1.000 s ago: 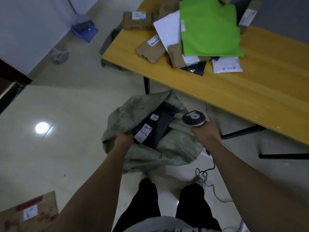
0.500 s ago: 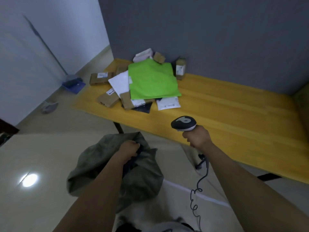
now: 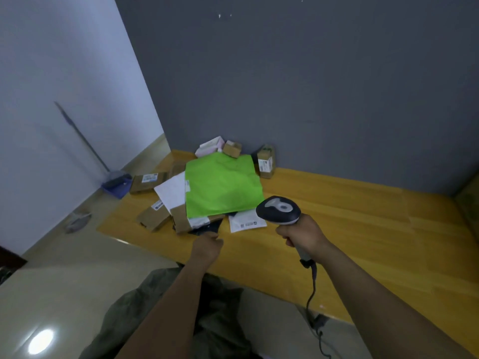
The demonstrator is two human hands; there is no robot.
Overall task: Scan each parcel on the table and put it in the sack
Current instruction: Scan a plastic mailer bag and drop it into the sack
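Yellow wooden table (image 3: 350, 229) against the grey wall (image 3: 311, 86), parcel pile (image 3: 166, 218) at its left end. Dark parcel (image 3: 207, 227) pokes out from under the green mailer (image 3: 223, 187), its corner pointing toward you at the pile's near edge. Your left hand (image 3: 207, 248) is right at that corner, fingers curled under and hidden, so can't tell if they've got it. Your right hand (image 3: 304, 234) is wrapped round the scanner (image 3: 278, 209) grip, head aimed left at the pile, handle running back to you. Sack (image 3: 124, 314) slumps on the floor below your left arm.
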